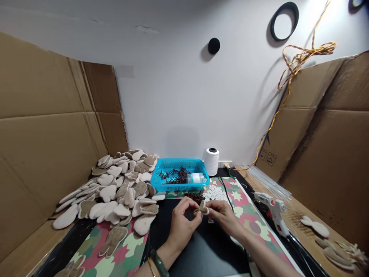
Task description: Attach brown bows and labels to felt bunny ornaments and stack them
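Observation:
Between my two hands is a small brown-and-cream plush piece (202,209) with rounded, ear-like lobes. My left hand (184,219) pinches it from the left with thumb and fingers. From the other side, my right hand (223,215) grips its right edge between thumb and forefinger. Both hands are over a black board (187,254). Just behind the fingers lie a dark brown tangle of short pieces (195,197) and a scatter of small white pieces (215,193). A tiny pinkish object (210,220) shows below the plush piece; its kind is unclear.
A large heap of cream and brown plush pieces (108,193) fills the left. At the back stand a blue basket (155,184) with dark bits and a clear jar (196,178), and a white thread cone (212,162). On the right lies a glue gun (275,211). Cardboard walls (331,146) flank both sides.

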A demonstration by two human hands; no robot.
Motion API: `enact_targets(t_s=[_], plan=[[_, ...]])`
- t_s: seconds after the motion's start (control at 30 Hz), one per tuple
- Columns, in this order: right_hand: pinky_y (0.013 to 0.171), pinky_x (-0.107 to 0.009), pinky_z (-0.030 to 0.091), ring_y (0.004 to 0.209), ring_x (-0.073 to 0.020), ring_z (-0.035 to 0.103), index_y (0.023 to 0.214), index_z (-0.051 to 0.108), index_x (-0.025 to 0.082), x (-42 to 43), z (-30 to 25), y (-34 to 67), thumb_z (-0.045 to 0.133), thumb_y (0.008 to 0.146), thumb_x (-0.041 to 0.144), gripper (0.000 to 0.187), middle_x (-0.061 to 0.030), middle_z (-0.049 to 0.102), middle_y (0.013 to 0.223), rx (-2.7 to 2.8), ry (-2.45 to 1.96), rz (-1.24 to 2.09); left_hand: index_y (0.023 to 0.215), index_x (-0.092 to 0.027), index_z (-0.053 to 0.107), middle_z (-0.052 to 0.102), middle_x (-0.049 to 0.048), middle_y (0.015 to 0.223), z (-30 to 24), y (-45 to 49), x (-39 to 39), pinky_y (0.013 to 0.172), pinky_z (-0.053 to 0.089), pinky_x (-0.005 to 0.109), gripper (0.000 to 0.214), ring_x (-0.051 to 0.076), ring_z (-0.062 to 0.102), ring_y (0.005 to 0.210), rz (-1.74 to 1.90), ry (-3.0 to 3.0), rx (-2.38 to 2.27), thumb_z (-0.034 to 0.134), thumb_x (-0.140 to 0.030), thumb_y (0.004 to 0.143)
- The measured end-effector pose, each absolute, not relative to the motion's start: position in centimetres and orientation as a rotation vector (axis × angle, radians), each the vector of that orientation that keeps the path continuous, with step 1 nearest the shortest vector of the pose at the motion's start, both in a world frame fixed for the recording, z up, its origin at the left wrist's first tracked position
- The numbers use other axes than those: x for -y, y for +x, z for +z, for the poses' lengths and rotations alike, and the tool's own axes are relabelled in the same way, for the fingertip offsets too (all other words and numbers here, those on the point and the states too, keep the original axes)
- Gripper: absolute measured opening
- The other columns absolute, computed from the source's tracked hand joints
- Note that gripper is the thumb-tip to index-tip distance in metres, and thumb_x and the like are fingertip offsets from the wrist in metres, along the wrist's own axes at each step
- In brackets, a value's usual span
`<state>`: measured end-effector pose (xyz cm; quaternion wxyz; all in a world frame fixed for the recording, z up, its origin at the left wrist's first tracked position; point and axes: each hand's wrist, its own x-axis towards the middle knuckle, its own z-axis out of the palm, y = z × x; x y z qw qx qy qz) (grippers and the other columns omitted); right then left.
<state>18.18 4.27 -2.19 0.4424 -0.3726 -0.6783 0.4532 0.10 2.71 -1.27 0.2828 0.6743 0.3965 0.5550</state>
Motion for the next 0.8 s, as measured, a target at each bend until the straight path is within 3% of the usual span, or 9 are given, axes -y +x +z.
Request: enact_targets(t_s=[0.17, 0.27, 0.43, 0.6, 0.7, 0.8], plan=[[0.061, -0.021, 0.045, 0.064, -0.0136, 0.061, 0.081, 0.077, 0.015, -7.4, 0.5, 19.1, 0.065, 0.086, 0.017, 0.013, -0.0018, 0.072, 0.071, 2.124, -0.951, 0.983, 0.075, -0.018, 0.063, 0.06, 0.0011, 0.078, -1.3, -0.3, -3.1, 0.064, 0.045, 0.024, 0.013, 0.015, 0.059, 0.071, 1.451, 2.072, -0.952, 0.06, -0.006, 0.073], [0.061, -0.02, 0.044, 0.064, -0.0123, 0.062, 0.081, 0.078, 0.015, -8.8, 2.4, 18.9, 0.062, 0.079, 0.003, 0.02, -0.001, 0.073, 0.074, 2.45, -0.949, 0.77, 0.079, -0.018, 0.065, 0.062, 0.0035, 0.083, -1.8, -0.6, -3.2, 0.067, 0.047, 0.026, 0.018, 0.017, 0.061, 0.076, 1.377, 2.289, -0.898, 0.058, -0.003, 0.073], [0.059, -0.024, 0.038, 0.059, -0.0128, 0.052, 0.064, 0.068, 0.015, -7.4, 4.4, 17.2, 0.056, 0.076, -0.004, 0.025, -0.0014, 0.065, 0.064, 2.523, -0.991, 0.528, 0.076, -0.019, 0.064, 0.063, 0.0047, 0.081, -2.1, -0.9, -3.5, 0.067, 0.048, 0.028, 0.017, 0.019, 0.062, 0.075, 1.402, 2.44, -1.083, 0.056, -0.004, 0.076], [0.064, -0.028, 0.041, 0.069, -0.0179, 0.058, 0.082, 0.068, 0.016, -3.4, 1.6, 15.2, 0.049, 0.09, 0.006, 0.023, -0.0079, 0.068, 0.079, 2.25, -1.032, 0.216, 0.074, -0.019, 0.064, 0.064, 0.0022, 0.076, -2.1, -0.9, -3.9, 0.065, 0.048, 0.028, 0.006, 0.018, 0.062, 0.07, 1.574, 2.072, -1.351, 0.063, -0.014, 0.078], [0.067, -0.028, 0.043, 0.071, -0.0179, 0.06, 0.085, 0.069, 0.017, -2.9, -1.1, 14.9, 0.051, 0.098, 0.022, 0.022, -0.0064, 0.069, 0.08, 1.92, -0.988, 0.451, 0.073, -0.019, 0.066, 0.067, 0.0019, 0.073, -2.3, -0.6, -3.9, 0.063, 0.048, 0.028, 0.003, 0.018, 0.062, 0.067, 1.595, 1.771, -1.379, 0.067, -0.02, 0.075], [0.059, -0.025, 0.039, 0.059, -0.0146, 0.053, 0.076, 0.067, 0.017, -3.6, -2.9, 14.9, 0.064, 0.093, 0.045, 0.033, -0.0011, 0.063, 0.064, 1.624, -0.979, 0.867, 0.077, -0.017, 0.069, 0.071, 0.0038, 0.075, -2.5, -0.2, -3.8, 0.062, 0.05, 0.027, 0.011, 0.019, 0.064, 0.067, 1.544, 1.509, -1.229, 0.07, -0.028, 0.077]])
